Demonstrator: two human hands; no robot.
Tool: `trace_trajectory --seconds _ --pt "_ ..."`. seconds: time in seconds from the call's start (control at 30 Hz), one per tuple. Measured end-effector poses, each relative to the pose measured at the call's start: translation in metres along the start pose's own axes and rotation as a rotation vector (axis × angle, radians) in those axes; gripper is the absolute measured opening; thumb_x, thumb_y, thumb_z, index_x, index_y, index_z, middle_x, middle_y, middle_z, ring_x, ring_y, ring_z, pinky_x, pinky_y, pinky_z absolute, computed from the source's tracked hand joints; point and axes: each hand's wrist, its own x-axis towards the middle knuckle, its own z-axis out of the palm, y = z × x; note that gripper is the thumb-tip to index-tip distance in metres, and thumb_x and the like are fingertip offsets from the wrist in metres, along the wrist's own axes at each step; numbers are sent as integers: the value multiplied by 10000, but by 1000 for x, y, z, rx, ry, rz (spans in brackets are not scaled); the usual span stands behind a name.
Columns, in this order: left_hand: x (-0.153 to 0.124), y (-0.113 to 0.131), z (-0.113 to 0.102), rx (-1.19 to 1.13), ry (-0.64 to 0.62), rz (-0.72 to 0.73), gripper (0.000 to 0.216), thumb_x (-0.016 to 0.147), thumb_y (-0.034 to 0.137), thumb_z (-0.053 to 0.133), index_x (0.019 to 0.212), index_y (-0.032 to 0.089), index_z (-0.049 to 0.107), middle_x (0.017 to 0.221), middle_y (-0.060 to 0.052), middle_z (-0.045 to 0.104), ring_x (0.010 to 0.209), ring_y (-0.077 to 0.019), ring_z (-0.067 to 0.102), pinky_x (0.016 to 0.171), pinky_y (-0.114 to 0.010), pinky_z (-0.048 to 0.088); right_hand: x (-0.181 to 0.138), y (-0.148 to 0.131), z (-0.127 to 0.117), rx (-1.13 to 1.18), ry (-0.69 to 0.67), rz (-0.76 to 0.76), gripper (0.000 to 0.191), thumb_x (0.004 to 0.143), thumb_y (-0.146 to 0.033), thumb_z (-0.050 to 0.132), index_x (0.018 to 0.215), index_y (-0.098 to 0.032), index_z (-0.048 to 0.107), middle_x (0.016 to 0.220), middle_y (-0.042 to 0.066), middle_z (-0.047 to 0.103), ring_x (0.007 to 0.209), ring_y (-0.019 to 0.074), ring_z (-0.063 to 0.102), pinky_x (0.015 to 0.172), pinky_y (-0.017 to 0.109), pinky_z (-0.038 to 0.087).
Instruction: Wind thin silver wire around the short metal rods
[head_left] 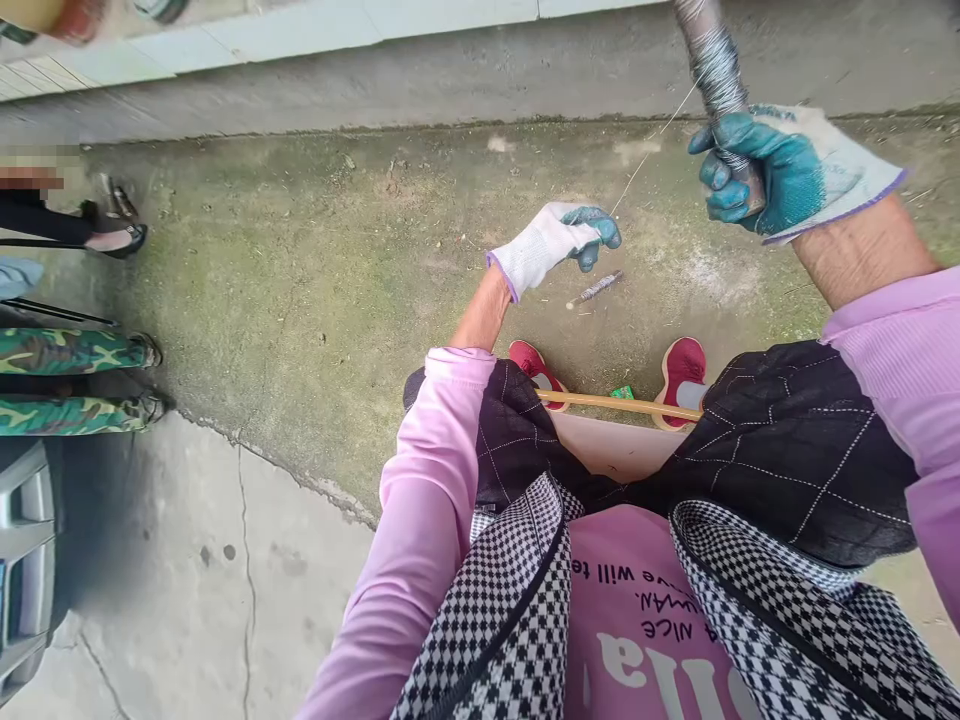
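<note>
A thick stick wound with silvery wire (718,70) is in my right hand (787,170), whose gloved fingers wrap round its lower end. From the winding, a thin wire strand (646,155) runs taut down to my left hand (562,240). That hand's fingers are bent and pinched together where the strand meets them. Both hands wear white gloves with teal-coated fingers and purple cuffs. Below my left hand, a smaller stick wound with wire (598,289) lies on the ground. A thin yellowish strip (619,402) spans between my knees.
A white-tiled ledge (285,38) runs along the top. At left, a person in camouflage trousers (71,350) and another in black shoes (124,240) stand near a car wheel (26,550). A small green packet (622,392) lies between my red shoes (684,370).
</note>
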Motion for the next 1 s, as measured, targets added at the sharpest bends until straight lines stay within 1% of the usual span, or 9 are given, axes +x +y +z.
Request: trace_trajectory --seconds 0.13,0.27,0.37,0.5,0.63,0.73,0.8,0.87,1.0 --pt "2 -4 1 17 12 -38 209 1057 416 879 892 293 910 891 -76 877 935 -301 835 1015 -527 714 -15 -2 -9 -157 -371 -63 453 950 -578 1043 1086 -252 759 721 -63 581 562 115 439 516 263 362" --pt "4 -7 -3 12 103 -51 223 1109 268 853 888 245 869 889 -64 871 1024 -280 816 1110 -539 683 -21 10 4 -624 -695 174 526 874 -639 1102 960 -225 789 774 -11 700 580 139 549 535 297 440" --pt "4 -12 -1 -15 118 -60 210 1069 258 874 865 217 853 772 -49 787 951 -277 798 1031 -527 652 -12 23 19 -1072 -622 275 318 1027 -459 971 918 -224 786 717 -6 666 607 182 570 620 343 454" --pt "0 -10 8 -59 81 -40 201 1018 335 901 876 230 806 672 5 622 809 -237 747 913 -434 617 8 21 18 -1529 -291 262 237 1079 -378 868 933 -231 752 788 79 713 816 314 718 871 482 575" --pt "-8 4 16 -133 68 -14 176 940 453 882 953 281 849 785 -53 723 759 -250 702 870 -475 648 9 -3 9 -1367 99 167 290 1137 -438 863 981 -263 692 882 89 710 897 312 710 947 517 621" --pt "-8 4 19 -159 52 -12 294 862 555 920 979 287 883 872 -125 821 876 -329 804 945 -545 699 -2 -14 11 -767 224 38 222 1085 -293 919 998 -248 720 850 26 668 765 211 619 744 390 556" --pt "-4 -2 20 -117 47 -30 287 860 558 950 949 293 885 895 -153 853 933 -353 836 966 -551 705 -10 -13 13 -459 135 -75 210 1051 -255 949 1007 -223 746 822 -6 637 692 157 546 638 338 452" --pt "1 -10 19 -62 54 -17 204 914 485 922 909 291 861 923 -142 866 917 -323 820 961 -532 696 -14 -8 12 -370 -96 -66 252 1029 -336 994 1039 -205 780 796 -18 634 648 138 525 594 324 412" --pt "5 -19 12 8 43 34 141 973 257 785 835 263 811 900 -65 834 837 -225 715 963 -472 651 -14 8 12 -630 -595 166 371 987 -501 1050 1045 -211 826 781 -10 679 630 153 562 590 324 464"
